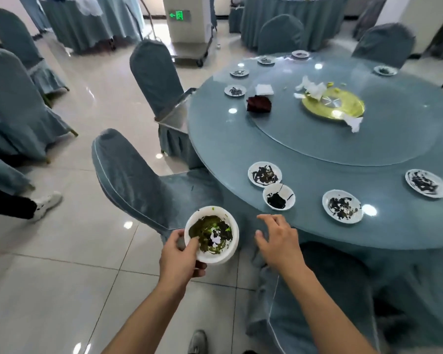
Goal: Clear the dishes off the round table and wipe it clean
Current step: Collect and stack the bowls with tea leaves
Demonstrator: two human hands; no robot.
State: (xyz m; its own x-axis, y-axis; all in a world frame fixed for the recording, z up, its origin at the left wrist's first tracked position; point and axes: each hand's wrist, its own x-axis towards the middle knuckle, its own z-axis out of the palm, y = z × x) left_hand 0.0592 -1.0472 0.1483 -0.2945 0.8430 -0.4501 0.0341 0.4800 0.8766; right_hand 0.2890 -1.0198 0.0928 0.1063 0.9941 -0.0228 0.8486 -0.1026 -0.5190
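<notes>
My left hand [180,256] grips a white bowl [212,236] smeared green and black, held over the floor just off the round table [317,226]. My thumb lies inside its rim. Beside it my right hand [279,241] hovers with fingers spread and holds nothing, near the table's front edge. On the glass top stand a small white bowl [279,196] with black residue and dirty white plates [264,174], [342,206], [426,183]. Several more small plates ring the far left edge. A dark red cloth [258,104] lies on the turntable.
A yellow dish [333,106] with crumpled white napkins sits at the turntable's centre. Covered chairs [138,180], [159,77] stand left of the table, another [317,302] below my right arm. A metal cart [189,29] stands behind. Someone's leg and shoe [44,203] are at left.
</notes>
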